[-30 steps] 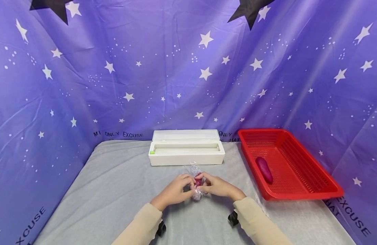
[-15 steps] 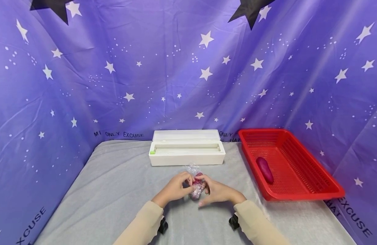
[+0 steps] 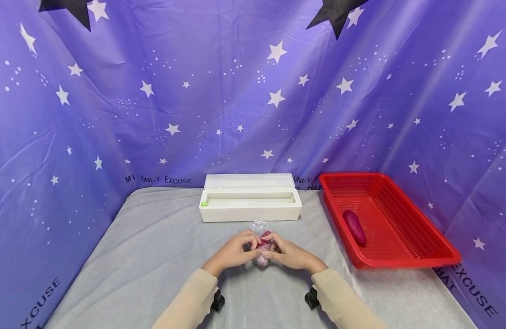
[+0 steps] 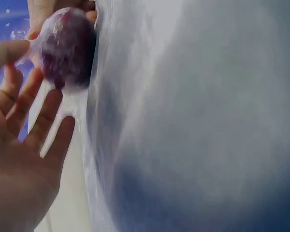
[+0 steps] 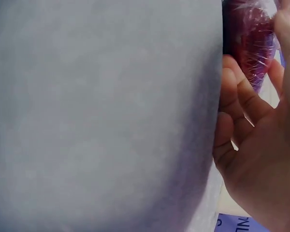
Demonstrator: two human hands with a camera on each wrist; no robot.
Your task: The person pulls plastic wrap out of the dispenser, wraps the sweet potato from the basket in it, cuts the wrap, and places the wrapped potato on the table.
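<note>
A purple-red sweet potato [image 3: 262,258], wrapped in crinkled cling film [image 3: 259,225], lies upright between both hands at the middle of the table. My left hand [image 3: 238,250] is on its left side; in the left wrist view the thumb [image 4: 10,52] meets a twisted bit of the film, and the other fingers spread below the wrapped sweet potato [image 4: 67,50]. From the right, my right hand [image 3: 292,252] holds it between thumb and fingers. In the right wrist view its curled fingers [image 5: 232,79] lie against the wrapped surface. Loose film sticks out beyond the far end.
Behind the hands stands a white cling film dispenser [image 3: 251,214], lid raised, with a green slider [image 3: 204,204] at its left. A red basket [image 3: 405,263] on the right holds another sweet potato [image 3: 354,228]. Grey cloth [image 3: 146,256] covers the table; a purple star-printed curtain [image 3: 220,91] surrounds it.
Half a second ago my right thumb swung away from the sweet potato; now it is back against it. The film at the near end has been gathered in closer. My left hand stayed nearly in place.
</note>
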